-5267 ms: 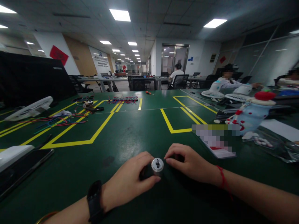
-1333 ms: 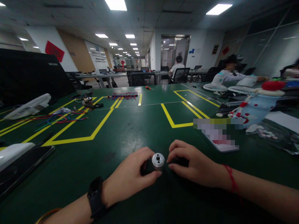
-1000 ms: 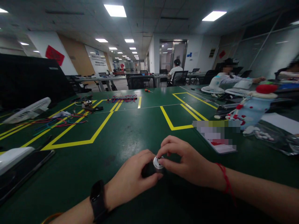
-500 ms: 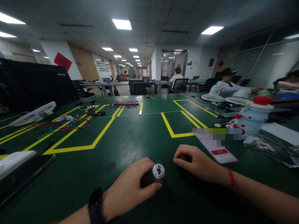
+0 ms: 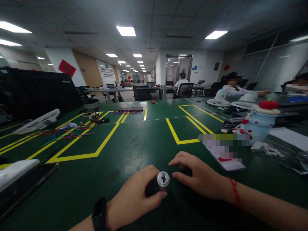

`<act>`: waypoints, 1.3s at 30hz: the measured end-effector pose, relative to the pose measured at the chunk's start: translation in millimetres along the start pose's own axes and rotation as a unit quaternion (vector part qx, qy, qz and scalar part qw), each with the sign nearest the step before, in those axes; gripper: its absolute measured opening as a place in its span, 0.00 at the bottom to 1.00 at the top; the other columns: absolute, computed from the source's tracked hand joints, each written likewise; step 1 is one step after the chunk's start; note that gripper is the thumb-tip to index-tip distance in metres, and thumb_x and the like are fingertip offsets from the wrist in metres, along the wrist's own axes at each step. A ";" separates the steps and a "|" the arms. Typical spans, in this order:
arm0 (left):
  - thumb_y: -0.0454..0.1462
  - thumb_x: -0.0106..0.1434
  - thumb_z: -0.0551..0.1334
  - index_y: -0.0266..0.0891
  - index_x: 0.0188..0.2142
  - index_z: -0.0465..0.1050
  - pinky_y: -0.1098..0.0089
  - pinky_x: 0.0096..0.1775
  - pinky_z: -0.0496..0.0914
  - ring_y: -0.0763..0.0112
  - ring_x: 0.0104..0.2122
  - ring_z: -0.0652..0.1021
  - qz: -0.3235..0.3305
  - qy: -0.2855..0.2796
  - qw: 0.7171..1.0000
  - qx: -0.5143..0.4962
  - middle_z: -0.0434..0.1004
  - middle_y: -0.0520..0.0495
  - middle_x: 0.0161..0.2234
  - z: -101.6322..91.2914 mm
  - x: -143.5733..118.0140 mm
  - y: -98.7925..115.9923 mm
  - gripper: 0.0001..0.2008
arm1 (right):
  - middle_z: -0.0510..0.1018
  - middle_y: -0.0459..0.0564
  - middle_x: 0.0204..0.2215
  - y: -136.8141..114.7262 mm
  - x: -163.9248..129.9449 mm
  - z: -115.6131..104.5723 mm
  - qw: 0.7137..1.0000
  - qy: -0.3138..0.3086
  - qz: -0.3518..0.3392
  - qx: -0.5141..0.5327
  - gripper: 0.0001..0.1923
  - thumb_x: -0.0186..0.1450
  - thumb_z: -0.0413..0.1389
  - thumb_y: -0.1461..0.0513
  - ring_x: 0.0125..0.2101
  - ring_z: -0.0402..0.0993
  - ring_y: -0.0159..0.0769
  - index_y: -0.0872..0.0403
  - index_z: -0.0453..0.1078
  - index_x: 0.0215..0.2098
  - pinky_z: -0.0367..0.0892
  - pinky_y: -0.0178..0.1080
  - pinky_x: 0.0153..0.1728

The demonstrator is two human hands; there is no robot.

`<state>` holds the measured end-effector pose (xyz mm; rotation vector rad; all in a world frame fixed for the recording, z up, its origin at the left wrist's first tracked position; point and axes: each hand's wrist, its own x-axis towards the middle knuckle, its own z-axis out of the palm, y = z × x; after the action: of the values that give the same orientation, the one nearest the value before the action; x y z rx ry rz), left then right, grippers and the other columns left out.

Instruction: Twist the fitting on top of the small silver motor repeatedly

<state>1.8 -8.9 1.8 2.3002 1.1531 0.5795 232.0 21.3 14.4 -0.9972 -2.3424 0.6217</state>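
Observation:
My left hand [image 5: 134,195], with a black watch on the wrist, grips a small dark cylinder with a silver end cap and short shaft, a small motor [image 5: 163,179], held just above the green table [image 5: 134,144]. My right hand [image 5: 197,175], with a red string at the wrist, rests on the table right beside the motor's silver end. Its fingers are curled over something small and dark that I cannot make out.
A phone [image 5: 223,154] lies right of my hands, a snowman-shaped toy [image 5: 258,125] behind it. At left are a black phone [image 5: 26,186], a white fan grille [image 5: 37,122] and coloured wires [image 5: 62,133]. Yellow tape lines [image 5: 106,138] mark the table. People sit at far desks.
My right hand touched the motor's silver end a second ago, pulled away to the right, and has now come back close beside it. The left hand keeps its grip.

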 end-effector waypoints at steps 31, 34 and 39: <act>0.35 0.62 0.63 0.40 0.37 0.67 0.71 0.31 0.60 0.69 0.31 0.68 0.014 -0.015 1.000 -0.006 0.69 0.52 0.34 -2.8 0.2 0.8 0.05 | 0.77 0.47 0.32 12.2 -6.0 1.1 0.967 0.027 0.175 0.180 0.08 0.64 0.53 0.63 0.31 0.72 0.33 0.56 0.73 0.38 0.66 0.36 0.32; 0.36 0.63 0.63 0.40 0.37 0.67 0.71 0.32 0.60 0.68 0.32 0.68 0.019 -0.012 1.000 -0.002 0.69 0.51 0.34 -2.1 0.6 0.2 0.05 | 0.75 0.47 0.32 12.7 -7.9 3.1 0.980 0.013 0.135 0.148 0.06 0.63 0.54 0.65 0.30 0.70 0.32 0.56 0.73 0.36 0.65 0.36 0.31; 0.35 0.62 0.63 0.40 0.37 0.67 0.70 0.32 0.61 0.68 0.32 0.69 0.021 -0.011 1.000 -0.006 0.69 0.51 0.34 -2.1 0.9 0.4 0.05 | 0.72 0.48 0.37 5.9 -11.9 7.7 0.998 -0.031 -0.008 0.055 0.06 0.56 0.61 0.67 0.36 0.69 0.33 0.54 0.75 0.33 0.66 0.37 0.38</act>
<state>1.4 -7.9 3.8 2.3199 1.0898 0.5751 237.5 14.5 1.8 -0.9211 -2.3384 0.7766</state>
